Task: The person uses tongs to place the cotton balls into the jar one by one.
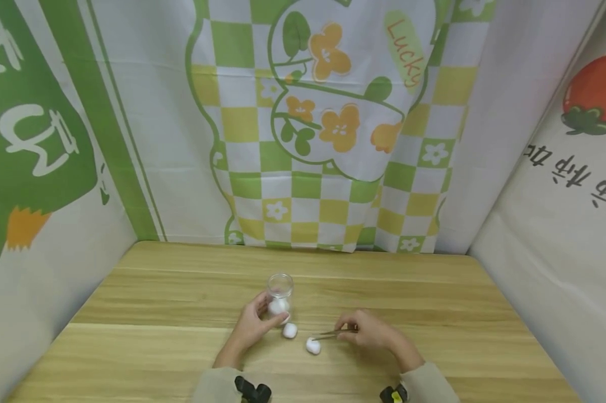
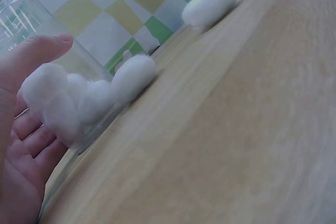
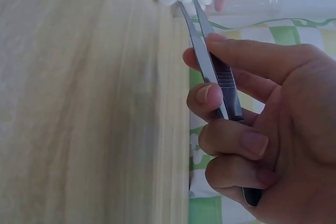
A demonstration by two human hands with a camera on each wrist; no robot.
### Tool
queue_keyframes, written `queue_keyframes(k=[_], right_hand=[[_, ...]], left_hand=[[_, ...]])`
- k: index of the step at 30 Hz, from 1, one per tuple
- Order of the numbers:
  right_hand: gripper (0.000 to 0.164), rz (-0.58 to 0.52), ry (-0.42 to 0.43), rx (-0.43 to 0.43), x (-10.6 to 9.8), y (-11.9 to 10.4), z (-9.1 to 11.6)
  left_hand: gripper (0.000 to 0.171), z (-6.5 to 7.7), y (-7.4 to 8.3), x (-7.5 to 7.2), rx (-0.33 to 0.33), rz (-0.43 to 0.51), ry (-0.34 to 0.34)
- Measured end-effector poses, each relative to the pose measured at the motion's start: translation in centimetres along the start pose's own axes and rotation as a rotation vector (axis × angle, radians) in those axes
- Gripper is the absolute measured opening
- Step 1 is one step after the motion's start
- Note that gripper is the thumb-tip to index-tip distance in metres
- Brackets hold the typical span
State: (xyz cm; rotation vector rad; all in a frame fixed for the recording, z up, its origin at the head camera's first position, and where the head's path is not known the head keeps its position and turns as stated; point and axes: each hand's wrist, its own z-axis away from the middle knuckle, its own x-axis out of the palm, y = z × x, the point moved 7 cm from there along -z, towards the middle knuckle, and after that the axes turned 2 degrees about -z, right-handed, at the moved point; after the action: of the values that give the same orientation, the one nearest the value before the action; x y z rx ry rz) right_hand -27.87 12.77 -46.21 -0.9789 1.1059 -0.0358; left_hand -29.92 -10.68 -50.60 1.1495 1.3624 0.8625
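My left hand (image 1: 252, 324) grips a clear jar (image 1: 280, 284) that stands open at the top. White cotton balls (image 2: 79, 98) lie in its lower part, with the thumb across the near side. Just outside the jar, one cotton ball (image 1: 290, 331) rests on the table. Another cotton ball (image 1: 313, 346) lies nearer to me, to the right. My right hand (image 1: 366, 333) holds metal tweezers (image 3: 202, 51) between thumb and curled fingers, their tips slightly apart. Those tips reach the nearer ball in the head view; whether they touch it I cannot tell.
The wooden table (image 1: 182, 291) spreads around both hands. A checked, flowered curtain (image 1: 303, 168) hangs at its back edge, with printed cloth walls (image 1: 550, 224) at the sides. Black wrist straps (image 1: 252, 390) sit at the sleeve cuffs.
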Motion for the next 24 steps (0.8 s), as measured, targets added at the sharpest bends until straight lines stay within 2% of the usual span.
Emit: queue_keyframes(k=[13, 24], right_hand=[[0.020, 0.037, -0.005, 0.007, 0.7, 0.8, 0.2], [0.012, 0.139, 0.030, -0.034, 1.0, 0.6, 0.0]], left_hand=[[0.064, -0.1, 0.1, 0.1, 0.005, -0.004, 0.003], [0.064, -0.1, 0.0, 0.1, -0.001, -0.008, -0.004]])
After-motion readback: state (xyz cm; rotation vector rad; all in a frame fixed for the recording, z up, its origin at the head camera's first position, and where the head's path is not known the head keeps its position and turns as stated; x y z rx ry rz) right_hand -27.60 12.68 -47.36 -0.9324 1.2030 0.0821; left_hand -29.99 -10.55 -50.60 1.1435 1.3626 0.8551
